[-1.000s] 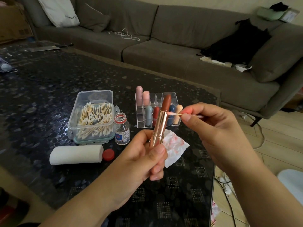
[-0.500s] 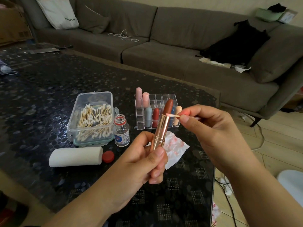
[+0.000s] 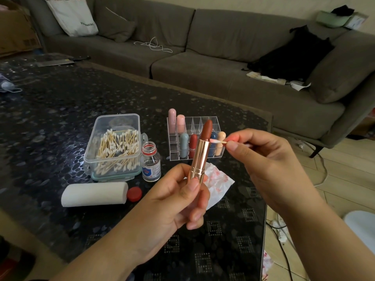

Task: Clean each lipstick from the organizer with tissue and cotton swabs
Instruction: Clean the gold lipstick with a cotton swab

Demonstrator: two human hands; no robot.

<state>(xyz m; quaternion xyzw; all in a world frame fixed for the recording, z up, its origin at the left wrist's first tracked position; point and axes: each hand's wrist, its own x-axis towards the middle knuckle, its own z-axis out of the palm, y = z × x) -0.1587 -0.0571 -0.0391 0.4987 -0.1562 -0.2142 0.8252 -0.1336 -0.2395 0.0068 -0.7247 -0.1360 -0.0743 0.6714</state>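
Observation:
My left hand [image 3: 178, 199] grips an open rose-gold lipstick [image 3: 199, 157] upright, its brown-red bullet extended. My right hand [image 3: 261, 159] pinches a cotton swab [image 3: 218, 141], whose pink-stained tip touches the rim of the tube just below the bullet. Behind them stands a clear organizer [image 3: 205, 120] holding several capped lipsticks in pink, grey-blue, red, dark blue and peach. A tissue [image 3: 219, 183] smeared with red lies on the table under the lipstick.
On the dark glass table [image 3: 60, 110] sit a clear box of cotton swabs [image 3: 115, 145], a small open bottle [image 3: 151, 164], its red cap [image 3: 134, 194] and a white tissue roll [image 3: 94, 194]. A grey sofa [image 3: 203, 57] runs behind; cables lie on the floor at right.
The swab tip has stayed against the tube's rim, shifting only slightly. Both hands and the lipstick hold nearly the same pose; the camera view has tilted a little.

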